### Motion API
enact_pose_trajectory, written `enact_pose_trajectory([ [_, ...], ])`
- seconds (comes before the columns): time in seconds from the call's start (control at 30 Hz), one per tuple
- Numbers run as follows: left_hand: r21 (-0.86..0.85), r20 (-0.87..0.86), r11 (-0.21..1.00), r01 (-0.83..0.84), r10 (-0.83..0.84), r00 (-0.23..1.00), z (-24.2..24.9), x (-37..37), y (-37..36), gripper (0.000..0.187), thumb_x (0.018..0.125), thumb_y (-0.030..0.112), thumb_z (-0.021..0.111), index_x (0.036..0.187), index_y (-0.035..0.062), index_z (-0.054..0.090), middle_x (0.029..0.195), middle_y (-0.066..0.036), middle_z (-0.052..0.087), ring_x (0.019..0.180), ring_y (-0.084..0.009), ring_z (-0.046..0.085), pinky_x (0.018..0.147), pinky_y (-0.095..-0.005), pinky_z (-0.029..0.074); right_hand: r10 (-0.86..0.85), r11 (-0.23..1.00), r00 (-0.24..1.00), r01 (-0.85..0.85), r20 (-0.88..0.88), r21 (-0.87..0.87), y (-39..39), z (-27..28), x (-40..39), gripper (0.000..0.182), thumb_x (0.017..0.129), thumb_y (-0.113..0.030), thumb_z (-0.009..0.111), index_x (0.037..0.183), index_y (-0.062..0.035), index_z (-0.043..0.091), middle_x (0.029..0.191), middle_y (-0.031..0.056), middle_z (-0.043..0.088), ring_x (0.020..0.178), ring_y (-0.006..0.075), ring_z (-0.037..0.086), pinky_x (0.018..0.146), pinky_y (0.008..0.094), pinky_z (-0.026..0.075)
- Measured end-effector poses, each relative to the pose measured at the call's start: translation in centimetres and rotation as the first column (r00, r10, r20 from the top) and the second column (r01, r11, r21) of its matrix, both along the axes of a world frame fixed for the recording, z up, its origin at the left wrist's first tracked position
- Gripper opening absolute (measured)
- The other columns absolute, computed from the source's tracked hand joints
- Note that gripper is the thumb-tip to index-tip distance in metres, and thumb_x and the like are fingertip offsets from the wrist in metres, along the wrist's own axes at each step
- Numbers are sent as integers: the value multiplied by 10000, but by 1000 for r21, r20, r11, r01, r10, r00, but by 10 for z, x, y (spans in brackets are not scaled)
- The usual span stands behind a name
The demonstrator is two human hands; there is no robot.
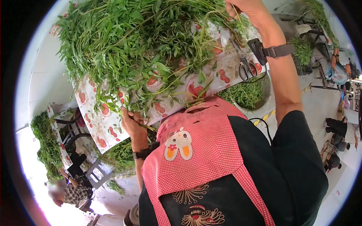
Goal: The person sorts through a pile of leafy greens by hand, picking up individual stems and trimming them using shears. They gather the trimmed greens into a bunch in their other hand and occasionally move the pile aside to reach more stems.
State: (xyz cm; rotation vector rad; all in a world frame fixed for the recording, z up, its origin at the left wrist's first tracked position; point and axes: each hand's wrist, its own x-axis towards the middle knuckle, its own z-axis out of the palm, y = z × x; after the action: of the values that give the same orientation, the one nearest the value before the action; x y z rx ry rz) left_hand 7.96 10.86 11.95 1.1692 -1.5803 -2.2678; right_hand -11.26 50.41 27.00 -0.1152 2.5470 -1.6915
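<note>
A big heap of leafy green stems covers most of the table in front of me. My left hand is at the near table edge, fingers closed around some green stems. At the far right of the heap, my right hand pinches a thin green stem; its fingertips are partly cut off by the frame's top. Scissors with black handles lie on the fruit-print tablecloth, below my right wrist.
Below the table's right edge stands a round metal basin holding cut greens. More greens lie under the table at left, near a grey plastic stool. A person sits at lower left; other people work at far right.
</note>
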Motion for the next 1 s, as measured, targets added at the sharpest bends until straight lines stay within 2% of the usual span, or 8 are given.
enact_pose_trajectory([
  [0.03,24,18,1000,-1,1,1000,1,-3,3,411,897,461,494,655,151,373,442,13,313,354,-135,327,328,-282,284,-5,951,1000,2,-11,-310,-2,3,1,168,850,-149,625,714,-50,616,575,40,599,442,96,506,421,222,406],
  [0.07,48,35,999,-4,2,999,3,-6,5,425,895,463,498,636,152,367,440,12,308,359,-130,321,343,-276,284,-6,951,1000,0,-17,-309,-8,-7,3,168,850,-149,625,714,-50,616,575,40,599,442,96,506,421,222,406],
  [0.13,85,5,996,41,-42,999,8,-10,14,459,888,460,519,596,148,349,460,2,337,404,-129,374,389,-259,318,67,973,996,-53,52,-223,-29,-51,9,252,829,-364,625,891,-122,658,777,16,676,696,129,639,570,252,434],
  [0.23,39,-113,997,61,-57,992,6,-15,20,412,911,387,517,630,104,410,665,-85,575,550,-158,556,467,-256,400,152,942,920,-24,361,-334,-55,-82,28,248,864,-308,606,960,-83,645,777,58,676,686,124,654,516,207,418],
  [0.33,45,-155,985,168,-160,975,12,-13,27,413,923,385,493,639,97,411,745,-121,624,560,-158,564,457,-256,408,282,847,866,-23,413,-531,-67,-101,39,260,876,-261,591,1011,-42,627,794,108,670,693,159,663,421,205,432],
  [0.6,-2,-36,947,321,-321,946,18,-10,32,398,931,401,466,855,22,560,807,-115,651,424,-92,394,365,-213,279,344,778,830,10,439,-628,-91,-119,52,282,867,-220,600,1041,1,590,849,149,663,680,206,667,497,268,535],
  [0.77,45,-102,913,404,-399,911,23,-25,52,415,940,386,452,929,-12,569,665,-78,577,400,-89,355,361,-219,240,415,775,799,-61,435,-629,-130,-118,60,303,868,-214,601,1048,26,561,881,154,660,753,217,668,566,288,558],
  [1.0,33,-81,826,563,-559,825,25,-28,65,442,945,396,427,1051,-7,575,654,-49,554,376,-59,332,363,-197,417,452,762,786,-96,420,-641,-164,-125,64,311,857,-218,620,1023,38,563,880,160,661,720,200,666,554,275,555],
])
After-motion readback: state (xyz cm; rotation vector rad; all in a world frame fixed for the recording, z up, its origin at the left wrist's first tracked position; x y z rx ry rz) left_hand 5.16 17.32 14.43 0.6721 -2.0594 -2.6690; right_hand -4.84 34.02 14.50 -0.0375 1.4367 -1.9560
